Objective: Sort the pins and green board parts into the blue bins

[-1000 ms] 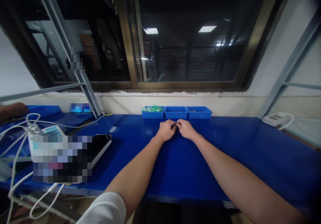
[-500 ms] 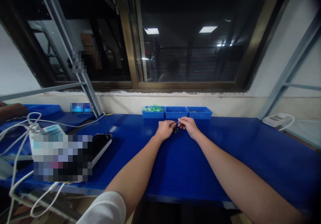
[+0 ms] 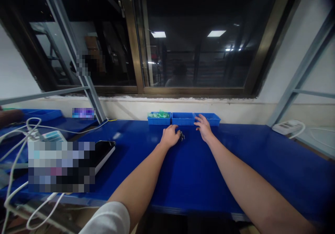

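Note:
My left hand [image 3: 170,135] rests low over the blue table [image 3: 195,171] with its fingers curled. What its fingertips hold, if anything, is too small to make out. Right beside its thumb lies a small cluster of thin metal pieces that look like screws [image 3: 182,136]. My right hand [image 3: 203,126] has its fingers spread and holds nothing visible. It is in front of the right-hand blue bin [image 3: 215,119], its fingertips overlapping the border with the middle blue bin [image 3: 183,119]. Small bits lie inside both bins.
The left blue bin [image 3: 159,120] holds green-and-white packets. At left lie a dark phone-like device [image 3: 106,150] and white cables [image 3: 19,157]. A white power strip [image 3: 286,126] lies at right. Another person's hand [image 3: 12,116] shows at the far left, by more blue bins.
My hands were together, pinching a thin small piece between them. Now they are apart: my right hand has moved right toward the bins and opened, while my left has stayed near the metal pieces.

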`<state>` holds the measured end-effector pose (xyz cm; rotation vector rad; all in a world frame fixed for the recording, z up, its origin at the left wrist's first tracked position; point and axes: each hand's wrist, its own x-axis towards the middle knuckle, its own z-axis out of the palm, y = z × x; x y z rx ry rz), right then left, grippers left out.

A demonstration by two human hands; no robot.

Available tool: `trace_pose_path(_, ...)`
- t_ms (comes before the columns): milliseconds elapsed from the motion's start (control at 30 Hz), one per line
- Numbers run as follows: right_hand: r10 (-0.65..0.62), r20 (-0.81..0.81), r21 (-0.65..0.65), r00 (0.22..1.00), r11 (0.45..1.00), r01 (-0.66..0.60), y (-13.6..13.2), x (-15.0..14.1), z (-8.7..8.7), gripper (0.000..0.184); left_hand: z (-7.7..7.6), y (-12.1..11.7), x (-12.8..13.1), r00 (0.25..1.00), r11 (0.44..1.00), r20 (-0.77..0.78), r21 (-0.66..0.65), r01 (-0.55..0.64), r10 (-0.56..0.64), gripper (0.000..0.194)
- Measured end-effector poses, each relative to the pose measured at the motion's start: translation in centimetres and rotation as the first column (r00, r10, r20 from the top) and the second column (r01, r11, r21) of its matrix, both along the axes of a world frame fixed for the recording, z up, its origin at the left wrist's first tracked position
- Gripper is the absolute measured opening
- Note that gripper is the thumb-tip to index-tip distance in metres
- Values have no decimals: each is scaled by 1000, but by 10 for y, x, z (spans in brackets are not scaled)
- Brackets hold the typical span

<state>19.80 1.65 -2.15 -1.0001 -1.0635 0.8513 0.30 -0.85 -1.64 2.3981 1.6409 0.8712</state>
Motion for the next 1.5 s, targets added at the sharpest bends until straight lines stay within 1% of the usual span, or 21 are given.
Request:
trace_pose_path(67,-3,17,8,1000,1000,3,1,1,-1,75,-1,-1,0,999,998,-43,-53,28,-30,47)
trace_pose_path(133,-25,84,16,996,1000,24,1,-1,-3,74,-2,-3,0,991,991,-105,-113,70,-82,60)
trace_pose_path(200,-46,231,22,972,999,42,-1,-6,-6,67,-3,-5,0,973,980,-181,-166,111,-142,73)
trace_pose_path(233,-48,336,27,941,999,42,-2,-9,-7,61,-3,-6,0,962,974,-217,-187,125,-165,78)
trace_pose_path(267,-42,454,34,890,999,30,-4,-13,-8,55,-3,-7,0,951,970,-247,-202,135,-184,81)
trace_pose_path(300,-30,571,40,820,999,8,-6,-17,-8,48,-3,-7,1,942,966,-270,-214,144,-199,82)
trace_pose_path(367,17,761,37,649,997,-70,-11,-25,-9,36,-4,-7,1,930,962,-294,-224,156,-220,82)
trace_pose_path(400,33,818,28,575,995,-97,-13,-28,-9,31,-4,-6,1,927,961,-300,-226,162,-227,81)
trace_pose_path(433,38,853,21,521,994,-108,-15,-31,-9,28,-5,-5,1,924,960,-304,-227,165,-231,80)
trace_pose_path(467,42,874,14,485,994,-111,-17,-33,-10,25,-5,-4,1,924,959,-305,-228,166,-233,80)
trace_pose_path(500,44,883,7,467,994,-106,-17,-34,-10,24,-6,-4,2,923,959,-304,-229,167,-234,80)
trace_pose_path(633,15,889,4,457,999,-42,-15,-34,-11,23,-7,-2,2,927,960,-297,-228,164,-229,80)
trace_pose_path(767,-29,911,15,412,999,37,-13,-32,-12,18,-7,-2,2,930,962,-291,-221,163,-224,81)
trace_pose_path(867,-22,921,8,390,999,37,-12,-32,-12,14,-8,-1,1,931,962,-287,-215,167,-226,81)
trace_pose_path(1067,-38,941,17,336,998,65,-12,-33,-12,15,-9,-1,1,940,967,-266,-190,168,-215,80)
trace_pose_path(1167,-53,926,24,374,996,80,-15,-34,-9,18,-9,0,1,954,974,-227,-156,165,-198,77)
trace_pose_path(1267,-62,900,41,431,998,57,-20,-36,-3,23,-8,1,1,970,977,-127,-78,200,-208,73)
trace_pose_path(1333,-50,892,53,450,999,5,-23,-37,-1,25,-6,2,1,969,969,-29,14,246,-246,63)
trace_pose_path(1400,-39,887,68,461,997,-45,-25,-38,1,27,-5,2,2,960,959,54,88,271,-276,44)
trace_pose_path(1467,-35,881,85,473,993,-84,-26,-38,1,27,-2,2,3,956,961,111,99,260,-270,27)
trace_pose_path(1500,-35,875,93,482,991,-98,-26,-39,1,28,0,1,3,958,966,132,87,243,-253,23)
